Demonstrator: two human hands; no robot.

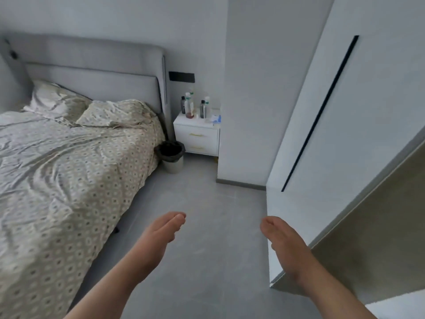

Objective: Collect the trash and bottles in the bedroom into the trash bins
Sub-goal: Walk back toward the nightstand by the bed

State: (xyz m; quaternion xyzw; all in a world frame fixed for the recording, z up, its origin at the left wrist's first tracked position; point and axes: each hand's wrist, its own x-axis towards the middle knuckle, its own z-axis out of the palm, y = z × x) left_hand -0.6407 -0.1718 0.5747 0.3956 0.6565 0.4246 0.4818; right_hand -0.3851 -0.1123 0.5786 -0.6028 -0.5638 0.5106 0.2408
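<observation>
Head view: grey floor point(207, 203), bed point(69, 169), bottles point(189, 107) on nightstand point(195, 137).

All I see is bare forearms. The left hand point(162, 233), lower centre of the frame, and the right hand point(284, 238), lower right, are bare too

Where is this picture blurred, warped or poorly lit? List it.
Head view: soft, even light with no glare; its wide lens leans the black strip at the right; the left hand and right hand look slightly blurred; the bottles on the nightstand are too soft to read labels.
</observation>
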